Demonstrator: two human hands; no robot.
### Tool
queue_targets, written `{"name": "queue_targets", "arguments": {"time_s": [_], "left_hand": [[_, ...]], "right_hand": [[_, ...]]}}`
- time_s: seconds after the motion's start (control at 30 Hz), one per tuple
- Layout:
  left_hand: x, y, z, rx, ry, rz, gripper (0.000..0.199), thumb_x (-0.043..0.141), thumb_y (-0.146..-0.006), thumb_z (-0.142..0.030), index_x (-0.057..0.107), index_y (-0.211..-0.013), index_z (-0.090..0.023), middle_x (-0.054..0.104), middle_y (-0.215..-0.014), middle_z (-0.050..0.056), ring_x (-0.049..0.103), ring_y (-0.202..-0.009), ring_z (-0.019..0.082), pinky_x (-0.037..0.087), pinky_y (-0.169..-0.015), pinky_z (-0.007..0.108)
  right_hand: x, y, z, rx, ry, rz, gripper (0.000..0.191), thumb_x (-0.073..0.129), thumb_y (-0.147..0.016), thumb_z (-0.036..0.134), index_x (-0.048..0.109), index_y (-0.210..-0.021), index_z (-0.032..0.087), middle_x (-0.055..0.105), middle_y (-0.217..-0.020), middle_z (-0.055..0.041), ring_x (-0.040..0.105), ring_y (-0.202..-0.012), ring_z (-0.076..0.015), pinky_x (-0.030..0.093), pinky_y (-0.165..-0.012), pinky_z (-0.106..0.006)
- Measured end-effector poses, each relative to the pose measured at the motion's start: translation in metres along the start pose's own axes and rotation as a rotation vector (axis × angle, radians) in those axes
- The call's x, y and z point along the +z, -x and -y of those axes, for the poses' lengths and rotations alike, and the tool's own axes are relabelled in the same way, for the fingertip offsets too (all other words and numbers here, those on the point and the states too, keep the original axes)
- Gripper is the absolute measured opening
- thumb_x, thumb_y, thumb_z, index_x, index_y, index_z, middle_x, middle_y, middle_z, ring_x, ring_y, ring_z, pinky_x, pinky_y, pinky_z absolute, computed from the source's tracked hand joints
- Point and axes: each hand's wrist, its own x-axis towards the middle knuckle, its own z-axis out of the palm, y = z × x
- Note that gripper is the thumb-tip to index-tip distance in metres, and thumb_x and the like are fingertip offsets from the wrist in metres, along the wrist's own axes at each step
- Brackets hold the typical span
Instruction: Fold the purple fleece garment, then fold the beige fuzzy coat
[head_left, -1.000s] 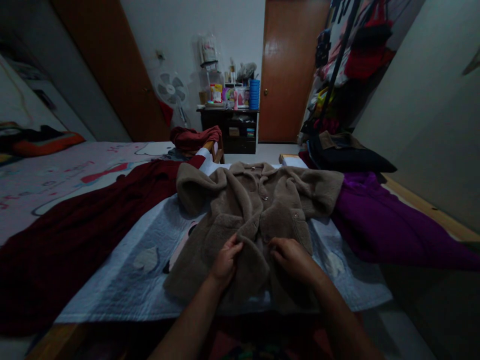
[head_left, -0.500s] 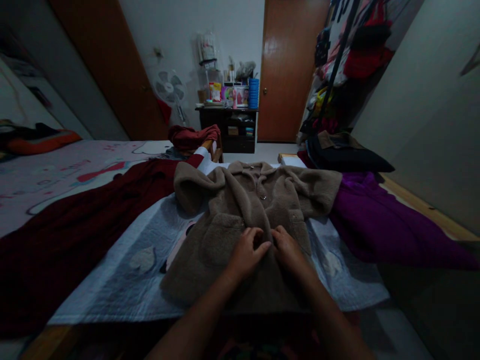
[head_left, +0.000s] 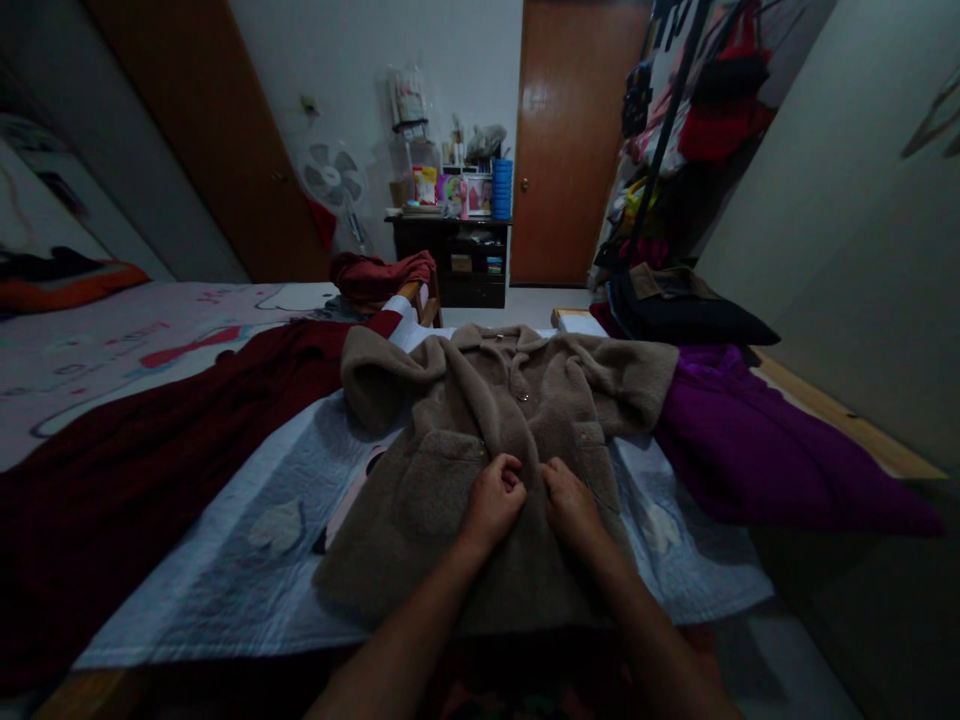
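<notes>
A brown fleece coat (head_left: 442, 495) lies face up, its collar at the far end and its sleeves out to the sides. Its front panels overlap loosely down the middle, with a pocket on each side. My left hand (head_left: 496, 498) is closed at the front edge, fingers curled in a pinch on the fabric beside the left pocket. Just across the opening, my right hand (head_left: 570, 502) grips the other part of the front placket, its fingertips pressed together. A small shiny fastener (head_left: 525, 398) shows above my hands near the chest.
Under the coat is a pale blue quilted cloth (head_left: 225, 590). Dark red clothing (head_left: 187, 430) lies to the left, by a patterned bed (head_left: 97, 340). On the right are a purple garment (head_left: 780, 450) and a dark folded pile (head_left: 690, 310). A fan (head_left: 334, 175) stands behind.
My left hand's thumb and fingers have drawn together from a more open curl. My right hand has tightened slightly at the coat's front. The view has shifted a little.
</notes>
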Motion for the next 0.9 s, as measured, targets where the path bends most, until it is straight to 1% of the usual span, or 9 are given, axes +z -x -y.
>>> {"name": "queue_targets", "arguments": {"time_s": [0.07,0.13,0.23,0.33,0.4,0.5,0.57,0.8,0.9], "left_hand": [[-0.002,0.004,-0.004,0.059,0.024,-0.008,0.015,0.057,-0.081,-0.025,0.061,-0.094,-0.019,0.059,-0.077,-0.001,0.057,-0.070,0.013,0.045,-0.068,0.026],[-0.004,0.006,-0.010,0.108,0.029,-0.028,0.021,0.057,-0.084,-0.036,0.062,-0.097,-0.019,0.061,-0.089,0.002,0.058,-0.080,0.016,0.047,-0.074,0.029],[-0.008,0.003,-0.015,0.082,0.040,-0.044,0.032,0.059,-0.083,-0.044,0.062,-0.100,-0.018,0.060,-0.096,0.004,0.058,-0.083,0.017,0.047,-0.077,0.031],[-0.011,-0.004,-0.014,0.004,0.110,-0.039,0.033,0.061,-0.079,-0.040,0.061,-0.100,-0.016,0.062,-0.094,0.005,0.057,-0.082,0.017,0.047,-0.077,0.030],[-0.013,-0.009,-0.012,-0.028,0.139,-0.034,0.027,0.062,-0.075,-0.030,0.061,-0.098,-0.016,0.064,-0.090,0.003,0.058,-0.080,0.017,0.047,-0.077,0.029],[-0.014,-0.010,-0.007,0.001,0.142,-0.030,0.023,0.057,-0.068,-0.015,0.062,-0.091,-0.017,0.066,-0.084,0.000,0.060,-0.080,0.017,0.046,-0.078,0.029],[-0.014,-0.007,-0.004,0.043,0.141,-0.030,0.024,0.054,-0.066,-0.011,0.062,-0.088,-0.017,0.067,-0.083,0.000,0.061,-0.082,0.017,0.046,-0.080,0.029],[-0.012,0.006,0.011,0.107,0.088,-0.102,0.028,0.054,-0.076,-0.017,0.060,-0.103,-0.019,0.067,-0.100,0.003,0.061,-0.097,0.020,0.045,-0.090,0.033],[-0.013,0.007,0.014,0.128,0.111,-0.115,0.029,0.056,-0.079,-0.022,0.061,-0.107,-0.020,0.067,-0.103,0.004,0.061,-0.099,0.021,0.045,-0.091,0.034]], "right_hand": [[-0.005,-0.004,0.002,-0.029,-0.012,0.012,0.023,0.044,-0.084,0.007,0.060,-0.096,0.018,0.057,-0.096,-0.0045,0.055,-0.085,-0.0140,0.038,-0.073,-0.023],[-0.012,-0.011,0.004,-0.069,-0.014,0.041,0.021,0.046,-0.082,0.008,0.060,-0.094,0.017,0.058,-0.094,-0.0050,0.055,-0.086,-0.0150,0.039,-0.075,-0.024],[-0.024,-0.025,0.011,-0.115,0.020,0.080,0.016,0.052,-0.076,0.009,0.062,-0.087,0.017,0.059,-0.089,-0.0052,0.055,-0.086,-0.0168,0.039,-0.074,-0.026],[-0.030,-0.036,0.019,-0.117,0.038,0.082,0.012,0.057,-0.074,0.013,0.063,-0.082,0.017,0.060,-0.085,-0.0047,0.055,-0.080,-0.0165,0.037,-0.070,-0.026],[-0.028,-0.037,0.021,-0.102,0.035,0.078,0.009,0.059,-0.075,0.017,0.065,-0.082,0.017,0.061,-0.083,-0.0042,0.055,-0.078,-0.0162,0.037,-0.068,-0.025],[-0.019,-0.034,0.018,-0.091,0.015,0.053,0.014,0.060,-0.079,0.022,0.067,-0.089,0.017,0.062,-0.085,-0.0047,0.057,-0.080,-0.0166,0.040,-0.071,-0.026],[-0.012,-0.030,0.013,-0.098,-0.011,0.017,0.017,0.057,-0.084,0.023,0.068,-0.096,0.018,0.063,-0.089,-0.0053,0.058,-0.083,-0.0166,0.041,-0.075,-0.026],[-0.001,-0.026,0.007,-0.124,-0.197,-0.195,0.022,0.047,-0.095,0.028,0.066,-0.089,0.019,0.063,-0.086,-0.0048,0.060,-0.083,-0.0167,0.044,-0.079,-0.027],[-0.005,-0.031,0.010,-0.121,-0.271,-0.198,0.019,0.048,-0.094,0.025,0.065,-0.086,0.020,0.065,-0.085,-0.0042,0.060,-0.082,-0.0162,0.045,-0.078,-0.027]]}}
